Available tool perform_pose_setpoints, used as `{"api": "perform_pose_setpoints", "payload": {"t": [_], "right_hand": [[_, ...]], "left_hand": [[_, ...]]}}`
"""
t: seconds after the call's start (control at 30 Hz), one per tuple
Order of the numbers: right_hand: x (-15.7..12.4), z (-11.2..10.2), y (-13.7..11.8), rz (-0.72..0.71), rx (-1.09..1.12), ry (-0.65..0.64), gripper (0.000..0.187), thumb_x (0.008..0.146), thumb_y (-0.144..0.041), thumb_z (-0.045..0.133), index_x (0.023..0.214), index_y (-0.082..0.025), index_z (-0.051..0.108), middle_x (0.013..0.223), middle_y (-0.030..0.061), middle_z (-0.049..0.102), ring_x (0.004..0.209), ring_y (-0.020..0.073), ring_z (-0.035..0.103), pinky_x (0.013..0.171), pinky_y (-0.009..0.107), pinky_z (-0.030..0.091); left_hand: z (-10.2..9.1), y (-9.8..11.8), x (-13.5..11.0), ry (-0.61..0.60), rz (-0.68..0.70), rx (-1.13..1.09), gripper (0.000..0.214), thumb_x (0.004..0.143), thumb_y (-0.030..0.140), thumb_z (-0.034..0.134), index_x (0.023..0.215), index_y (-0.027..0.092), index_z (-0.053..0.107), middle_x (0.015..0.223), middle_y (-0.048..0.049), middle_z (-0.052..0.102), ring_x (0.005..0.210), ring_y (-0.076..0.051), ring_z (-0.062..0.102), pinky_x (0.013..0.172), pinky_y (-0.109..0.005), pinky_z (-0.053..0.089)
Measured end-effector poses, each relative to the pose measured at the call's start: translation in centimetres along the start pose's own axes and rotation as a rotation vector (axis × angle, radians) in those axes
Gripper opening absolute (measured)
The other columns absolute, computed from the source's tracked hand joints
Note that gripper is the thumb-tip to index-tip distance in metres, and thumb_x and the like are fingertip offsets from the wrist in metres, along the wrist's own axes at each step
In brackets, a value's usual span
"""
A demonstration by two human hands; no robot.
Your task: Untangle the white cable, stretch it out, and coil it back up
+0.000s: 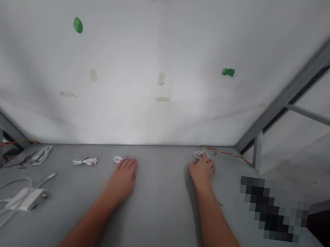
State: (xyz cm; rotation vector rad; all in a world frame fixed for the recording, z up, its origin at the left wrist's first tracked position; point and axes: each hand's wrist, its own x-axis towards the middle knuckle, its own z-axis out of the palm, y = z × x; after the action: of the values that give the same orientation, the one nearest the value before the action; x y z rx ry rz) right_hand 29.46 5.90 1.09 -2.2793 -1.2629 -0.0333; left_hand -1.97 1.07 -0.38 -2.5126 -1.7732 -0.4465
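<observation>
Wall [130, 65] is filling the upper frame, carrying two green marks [78, 25] and scraps of old tape [161, 79], while a metal frame [307, 74] is running down the upper right. Gray table [157, 220] is stretching across the bottom, with a blurred patch [269, 207] covering part of its right side. White power adapter [28, 199] is lying at lower left among looped cables. Small bundled cables [85, 161] are sitting along the back edge. Left hand [123, 179] is resting flat, fingers pressed together, just beside a small white coil [117, 159]. Right hand [203, 170] is curling its fingers [205, 162] against a white wire bundle [200, 155] at the back edge; whether they are pinching it, I cannot tell.
</observation>
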Motion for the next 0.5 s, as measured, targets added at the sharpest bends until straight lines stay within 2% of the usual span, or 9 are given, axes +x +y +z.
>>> {"api": "perform_pose_setpoints", "payload": {"t": [0.07,0.17,0.27,0.33,0.4,0.5], "right_hand": [[-0.2,0.3,-0.4,-0.050,0.001,-0.031,0.047,0.086,-0.016,0.050,0.130,-0.004,0.063,0.131,0.0311,0.057,0.118,0.0415,0.059,0.102,0.051,0.042],[-1.2,0.5,-1.7,-0.204,0.019,-0.091,0.041,0.085,-0.013,0.050,0.121,-0.008,0.068,0.123,0.0254,0.061,0.113,0.0368,0.059,0.100,0.046,0.045],[-3.2,0.5,-3.4,-0.404,0.085,-0.195,0.037,0.085,-0.013,0.052,0.116,-0.014,0.071,0.120,0.0186,0.063,0.112,0.0322,0.059,0.102,0.042,0.046],[-4.9,0.3,-4.6,-0.525,0.192,-0.302,0.034,0.088,-0.017,0.054,0.116,-0.016,0.072,0.118,0.0157,0.064,0.111,0.0290,0.059,0.102,0.039,0.046],[-6.5,0.1,-5.5,-0.602,0.320,-0.402,0.033,0.092,-0.021,0.052,0.120,-0.016,0.069,0.118,0.0139,0.065,0.105,0.0252,0.062,0.098,0.035,0.049],[-8.0,-0.1,-6.4,-0.622,0.369,-0.440,0.036,0.095,-0.018,0.044,0.123,-0.017,0.065,0.120,0.0127,0.065,0.100,0.0223,0.063,0.094,0.034,0.050]], "left_hand": [[-0.5,-2.8,0.0,0.023,-0.188,0.120,0.048,0.097,0.013,0.036,0.136,0.014,0.064,0.146,-0.0164,0.062,0.141,-0.031,0.053,0.124,-0.056,0.031],[-1.9,-6.9,-0.8,0.025,-0.426,0.250,0.050,0.092,0.007,0.035,0.130,0.012,0.066,0.143,-0.0206,0.063,0.139,-0.034,0.053,0.120,-0.062,0.032],[-3.2,-9.4,-1.6,-0.004,-0.640,0.297,0.046,0.089,0.007,0.037,0.123,0.006,0.068,0.132,-0.0262,0.067,0.137,-0.039,0.053,0.114,-0.066,0.036],[-3.7,-9.5,-1.7,-0.011,-0.704,0.298,0.044,0.089,0.007,0.038,0.121,0.005,0.068,0.129,-0.0265,0.068,0.139,-0.040,0.052,0.114,-0.065,0.036],[-3.8,-8.3,-1.3,0.015,-0.678,0.282,0.043,0.090,0.009,0.040,0.122,0.005,0.068,0.134,-0.0250,0.066,0.142,-0.041,0.048,0.117,-0.063,0.033],[-3.3,-4.8,-0.4,0.069,-0.444,0.144,0.044,0.091,0.012,0.044,0.130,0.009,0.064,0.144,-0.0213,0.060,0.144,-0.036,0.046,0.119,-0.054,0.034]]}}
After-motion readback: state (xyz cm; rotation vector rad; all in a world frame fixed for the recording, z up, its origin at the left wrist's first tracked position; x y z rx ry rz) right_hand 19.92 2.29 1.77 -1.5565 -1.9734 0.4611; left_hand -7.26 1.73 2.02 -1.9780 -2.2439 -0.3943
